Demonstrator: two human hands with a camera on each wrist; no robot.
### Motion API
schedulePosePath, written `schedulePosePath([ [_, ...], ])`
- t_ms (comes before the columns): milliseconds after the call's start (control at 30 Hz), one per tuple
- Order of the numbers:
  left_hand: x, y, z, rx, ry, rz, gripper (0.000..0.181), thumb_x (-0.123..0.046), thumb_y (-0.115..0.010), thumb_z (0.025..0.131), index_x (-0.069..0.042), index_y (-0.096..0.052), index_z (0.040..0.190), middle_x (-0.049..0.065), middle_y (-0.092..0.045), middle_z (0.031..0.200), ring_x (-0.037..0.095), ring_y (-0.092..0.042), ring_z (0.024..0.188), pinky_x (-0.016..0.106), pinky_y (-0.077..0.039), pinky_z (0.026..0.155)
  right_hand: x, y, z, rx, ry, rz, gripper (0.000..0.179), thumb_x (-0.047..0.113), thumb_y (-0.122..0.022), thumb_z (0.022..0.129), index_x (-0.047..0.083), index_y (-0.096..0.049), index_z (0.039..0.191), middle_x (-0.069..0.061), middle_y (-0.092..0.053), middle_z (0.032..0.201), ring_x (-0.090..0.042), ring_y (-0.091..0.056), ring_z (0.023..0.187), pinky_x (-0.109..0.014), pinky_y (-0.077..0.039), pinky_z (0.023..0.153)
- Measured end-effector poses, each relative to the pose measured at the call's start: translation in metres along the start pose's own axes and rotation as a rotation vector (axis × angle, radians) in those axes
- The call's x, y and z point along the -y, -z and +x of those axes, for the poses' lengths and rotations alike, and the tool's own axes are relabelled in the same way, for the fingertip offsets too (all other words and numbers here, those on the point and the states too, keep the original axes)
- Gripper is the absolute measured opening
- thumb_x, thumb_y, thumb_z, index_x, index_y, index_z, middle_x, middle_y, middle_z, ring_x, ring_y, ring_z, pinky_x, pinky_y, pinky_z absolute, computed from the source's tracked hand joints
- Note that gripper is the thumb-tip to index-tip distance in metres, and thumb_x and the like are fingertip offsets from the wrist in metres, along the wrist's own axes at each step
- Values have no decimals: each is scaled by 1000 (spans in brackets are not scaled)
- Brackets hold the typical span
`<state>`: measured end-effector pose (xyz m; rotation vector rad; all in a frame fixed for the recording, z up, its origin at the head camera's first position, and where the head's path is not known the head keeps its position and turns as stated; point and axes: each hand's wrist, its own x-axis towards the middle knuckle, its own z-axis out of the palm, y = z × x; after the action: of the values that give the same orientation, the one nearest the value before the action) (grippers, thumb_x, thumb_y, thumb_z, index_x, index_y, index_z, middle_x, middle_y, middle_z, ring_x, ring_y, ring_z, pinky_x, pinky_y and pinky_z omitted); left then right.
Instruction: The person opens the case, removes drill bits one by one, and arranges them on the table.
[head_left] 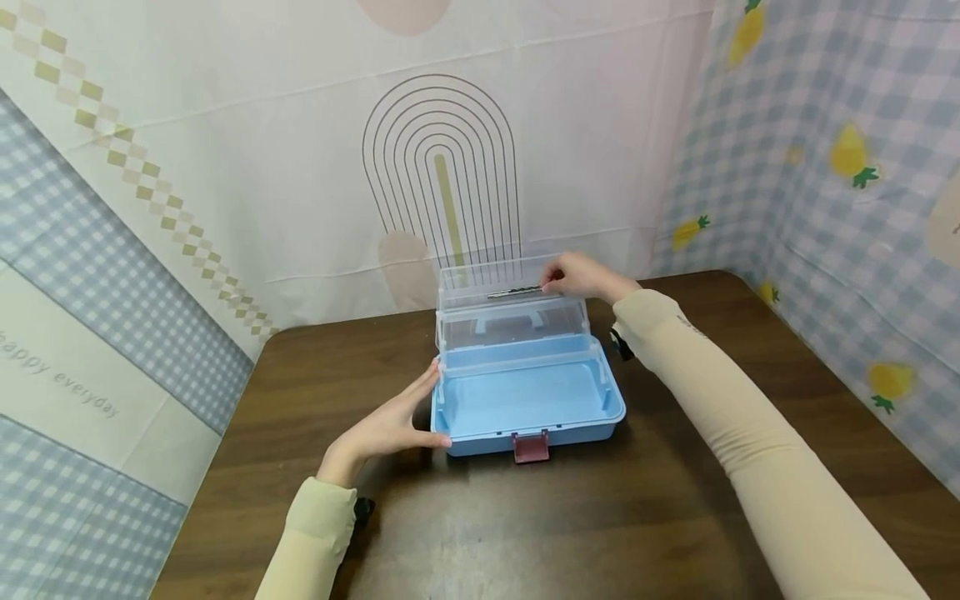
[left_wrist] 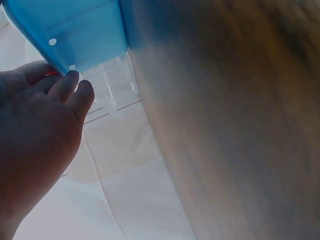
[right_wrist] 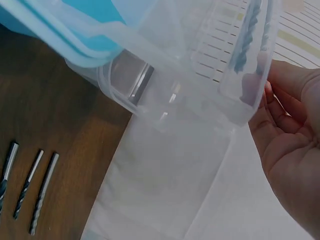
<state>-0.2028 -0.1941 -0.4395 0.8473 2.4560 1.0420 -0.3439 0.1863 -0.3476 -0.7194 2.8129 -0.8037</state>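
While your splayed left hand (head_left: 386, 429) is touching a blue-plastic box (head_left: 472, 447), your right hand (head_left: 581, 276) is pinching a metal drill-bit (head_left: 514, 292).

The head view is bright, with soft glare on the table (head_left: 467, 537); both wrist views are dimmer.

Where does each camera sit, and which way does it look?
Head: on the head, looking forward and down at the blue box; left hand, right hand and sleeves show.
Left wrist: on that wrist, looking at the blue box's side; the left hand shows.
Right wrist: on that wrist, looking at a clear tray and loose drill bits; the right hand shows.
Head and right wrist share the blue box and right hand.
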Motion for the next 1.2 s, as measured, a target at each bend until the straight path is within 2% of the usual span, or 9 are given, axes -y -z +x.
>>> schedulePosePath([
  [233, -1, 1, 2, -3, 4, -2, 117, -47, -83, 81, -29, -2, 163, -16, 6, 167, 13, -2, 153, 52, -18, 120, -1, 12, -3, -46, 32, -42, 14, 8, -64, 99, -3, -72, 101, -15, -71, 93, -24, -60, 80, -41, -49, 77],
  [400, -5, 0, 2, -14, 2, -6, 115, -36, -84, 83, -24, -3, 163, -11, 6, 168, 16, -2, 153, 54, -17, 119, -3, 21, -8, -67, 35, -31, 14, 8, -63, 99, -3, -71, 102, -15, -70, 95, -22, -59, 78, -39, -48, 75],
  [633, -31, 4, -7, -5, 19, -42, 113, -27, -84, 85, -9, -4, 162, 4, 5, 169, 24, -2, 154, 54, -16, 119, -13, 36, -26, -83, 57, -27, 14, 5, -61, 100, -5, -70, 101, -16, -69, 92, -22, -55, 73, -38, -45, 71],
  [733, -40, 7, -10, 3, 16, -43, 111, -27, -84, 85, -7, -6, 162, 6, 3, 169, 25, -4, 154, 54, -17, 119, -18, 42, -35, -89, 43, -34, 13, 5, -61, 100, -4, -70, 100, -14, -68, 93, -23, -55, 75, -38, -45, 72],
  [833, -43, 8, -10, 6, 10, -41, 110, -27, -83, 86, -7, -6, 162, 6, 3, 169, 25, -4, 154, 55, -17, 119, -24, 47, -42, -94, 24, -35, 12, 6, -61, 100, -1, -70, 99, -12, -68, 92, -23, -56, 77, -39, -45, 72],
  [967, -40, 8, -10, 8, 12, -37, 111, -29, -83, 86, -8, -6, 162, 5, 4, 169, 25, -4, 154, 56, -17, 119, -35, 55, -50, -115, -9, -50, 12, 9, -62, 100, 1, -70, 98, -9, -68, 89, -23, -57, 76, -38, -45, 70],
  [1200, 1, 0, 1, 5, 14, 12, 117, -53, -81, 81, -31, 0, 162, -20, 9, 166, 12, -2, 153, 51, -18, 120, -49, 68, -71, -131, -56, -65, 15, 13, -60, 102, 2, -70, 100, -8, -67, 89, -22, -56, 76, -36, -45, 68],
])
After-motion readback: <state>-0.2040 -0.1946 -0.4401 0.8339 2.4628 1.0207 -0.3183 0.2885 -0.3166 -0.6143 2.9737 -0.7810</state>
